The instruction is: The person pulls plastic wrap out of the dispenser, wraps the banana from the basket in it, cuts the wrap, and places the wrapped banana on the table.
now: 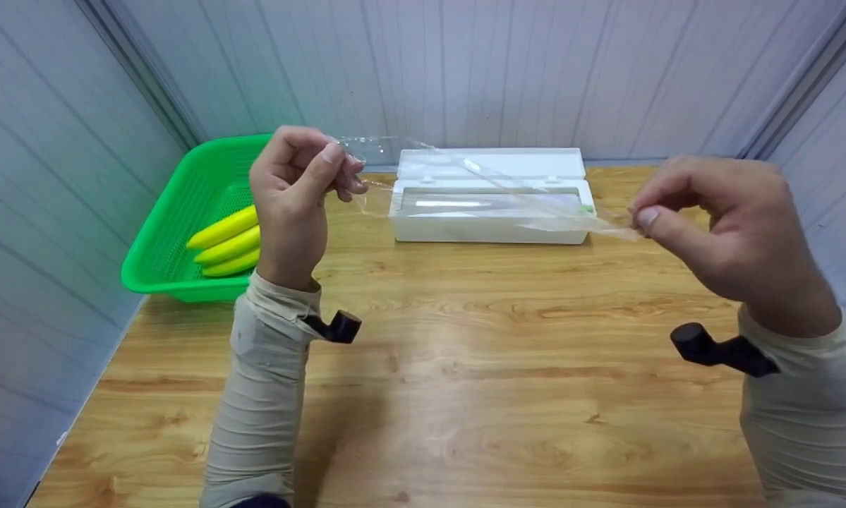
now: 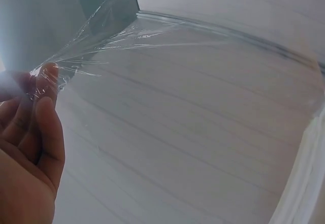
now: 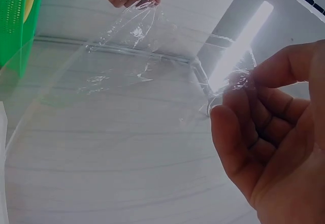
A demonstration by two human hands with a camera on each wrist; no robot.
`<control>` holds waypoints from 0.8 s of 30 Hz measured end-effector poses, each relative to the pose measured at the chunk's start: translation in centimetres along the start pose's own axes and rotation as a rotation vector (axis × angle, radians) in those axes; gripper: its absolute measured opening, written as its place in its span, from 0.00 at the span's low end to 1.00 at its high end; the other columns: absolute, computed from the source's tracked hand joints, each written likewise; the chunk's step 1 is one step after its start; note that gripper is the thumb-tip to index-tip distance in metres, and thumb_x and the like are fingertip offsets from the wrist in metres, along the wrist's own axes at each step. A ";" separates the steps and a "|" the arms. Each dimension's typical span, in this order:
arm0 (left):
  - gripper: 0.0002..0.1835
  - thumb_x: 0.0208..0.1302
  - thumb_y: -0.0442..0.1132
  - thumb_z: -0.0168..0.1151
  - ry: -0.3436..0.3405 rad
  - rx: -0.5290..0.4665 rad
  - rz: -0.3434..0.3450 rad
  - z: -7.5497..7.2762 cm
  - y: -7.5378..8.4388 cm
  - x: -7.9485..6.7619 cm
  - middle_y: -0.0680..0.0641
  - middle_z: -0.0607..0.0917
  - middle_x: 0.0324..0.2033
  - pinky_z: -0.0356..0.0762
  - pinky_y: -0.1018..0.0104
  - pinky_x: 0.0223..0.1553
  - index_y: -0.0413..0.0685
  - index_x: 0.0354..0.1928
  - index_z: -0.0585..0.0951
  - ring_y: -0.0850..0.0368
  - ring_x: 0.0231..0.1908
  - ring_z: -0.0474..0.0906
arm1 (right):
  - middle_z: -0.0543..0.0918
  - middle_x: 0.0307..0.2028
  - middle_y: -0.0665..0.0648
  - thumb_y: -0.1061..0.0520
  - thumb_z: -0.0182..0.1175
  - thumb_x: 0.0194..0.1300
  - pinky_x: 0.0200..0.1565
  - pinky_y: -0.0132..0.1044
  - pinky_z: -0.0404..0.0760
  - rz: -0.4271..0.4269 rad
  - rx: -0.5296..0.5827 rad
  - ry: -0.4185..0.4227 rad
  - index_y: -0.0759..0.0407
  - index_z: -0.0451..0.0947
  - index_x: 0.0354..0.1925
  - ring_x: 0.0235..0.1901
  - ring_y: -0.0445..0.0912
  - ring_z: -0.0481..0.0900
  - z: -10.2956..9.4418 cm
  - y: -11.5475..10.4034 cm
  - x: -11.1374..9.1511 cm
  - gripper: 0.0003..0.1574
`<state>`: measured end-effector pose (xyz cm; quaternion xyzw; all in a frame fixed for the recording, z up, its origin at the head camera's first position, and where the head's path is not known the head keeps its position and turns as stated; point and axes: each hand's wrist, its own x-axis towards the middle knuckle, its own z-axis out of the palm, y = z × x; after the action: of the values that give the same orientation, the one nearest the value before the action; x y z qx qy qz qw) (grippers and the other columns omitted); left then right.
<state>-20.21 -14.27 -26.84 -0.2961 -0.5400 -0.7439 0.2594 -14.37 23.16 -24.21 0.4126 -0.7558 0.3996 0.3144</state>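
Clear plastic film [image 1: 472,166] hung, we noted, between both hands, raised above the wooden table [image 1: 451,353] and crossing our head view of a white box [image 1: 465,233] with its lid up. We found the left hand [image 1: 294,212] pinching one crumpled end and the right hand [image 1: 740,233] pinching the other. At far left we recorded yellow bananas [image 1: 226,244] inside a green basket [image 1: 137,271].

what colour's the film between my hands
The film is clear and colourless, best in the right wrist view.
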 end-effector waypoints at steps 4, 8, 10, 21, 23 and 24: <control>0.02 0.67 0.25 0.56 -0.010 0.011 -0.016 0.0 -0.3 -0.2 0.35 0.83 0.28 0.80 0.62 0.26 0.34 0.37 0.78 0.46 0.22 0.81 | 0.84 0.27 0.55 0.67 0.61 0.61 0.38 0.24 0.77 -0.011 -0.062 -0.042 0.66 0.83 0.30 0.29 0.36 0.79 -0.2 0.6 -0.3 0.05; 0.02 0.68 0.26 0.57 -0.037 0.037 -0.032 0.0 -0.7 -0.4 0.35 0.84 0.28 0.80 0.62 0.27 0.35 0.38 0.78 0.46 0.23 0.81 | 0.84 0.26 0.56 0.68 0.61 0.62 0.37 0.24 0.78 0.004 -0.032 -0.039 0.67 0.83 0.30 0.28 0.37 0.79 -0.3 1.0 -0.6 0.05; 0.02 0.68 0.27 0.58 -0.054 0.046 -0.040 0.2 -0.9 -0.5 0.35 0.84 0.28 0.80 0.62 0.26 0.35 0.38 0.79 0.46 0.23 0.81 | 0.84 0.26 0.56 0.68 0.61 0.62 0.36 0.23 0.77 0.014 -0.023 -0.042 0.67 0.83 0.30 0.27 0.37 0.79 -0.3 0.9 -0.6 0.05; 0.02 0.68 0.27 0.59 -0.093 0.084 -0.076 -0.1 -1.4 -0.7 0.35 0.83 0.29 0.80 0.62 0.27 0.40 0.38 0.79 0.45 0.24 0.82 | 0.84 0.28 0.53 0.71 0.60 0.61 0.39 0.23 0.78 0.070 -0.048 -0.098 0.67 0.82 0.32 0.30 0.35 0.80 -0.2 1.5 -1.0 0.04; 0.02 0.69 0.28 0.59 -0.096 0.096 -0.078 -0.3 -1.4 -0.7 0.35 0.83 0.29 0.80 0.62 0.27 0.39 0.38 0.79 0.45 0.24 0.82 | 0.84 0.28 0.53 0.70 0.61 0.62 0.38 0.23 0.78 0.083 -0.047 -0.110 0.66 0.83 0.33 0.30 0.35 0.80 -0.1 1.7 -1.1 0.04; 0.02 0.69 0.28 0.59 -0.097 0.105 -0.076 -0.4 -1.5 -0.7 0.35 0.83 0.29 0.81 0.61 0.27 0.40 0.38 0.79 0.45 0.25 0.82 | 0.84 0.28 0.52 0.70 0.61 0.62 0.38 0.23 0.78 0.089 -0.047 -0.115 0.66 0.83 0.33 0.30 0.35 0.80 0.0 1.8 -1.2 0.04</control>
<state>-20.85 -14.18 -28.43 -0.2971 -0.6011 -0.7087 0.2197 -15.44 24.25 -25.77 0.3932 -0.7994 0.3712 0.2620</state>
